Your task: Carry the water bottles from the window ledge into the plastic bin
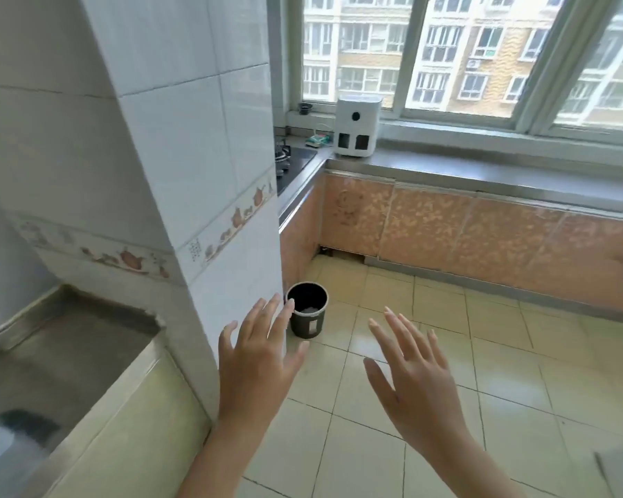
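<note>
My left hand and my right hand are both raised in front of me, fingers spread, holding nothing. They hover over the tiled floor near a white tiled pillar. The window ledge runs along the back right under the windows. No water bottle shows on it in this view. A dark round plastic bin stands on the floor at the foot of the pillar, just beyond my left fingertips, with something pale lying inside.
A white boxy appliance stands on the grey counter below the ledge. A gas hob sits at the counter's left corner. The white tiled pillar blocks the left. A metal sink counter lies at lower left.
</note>
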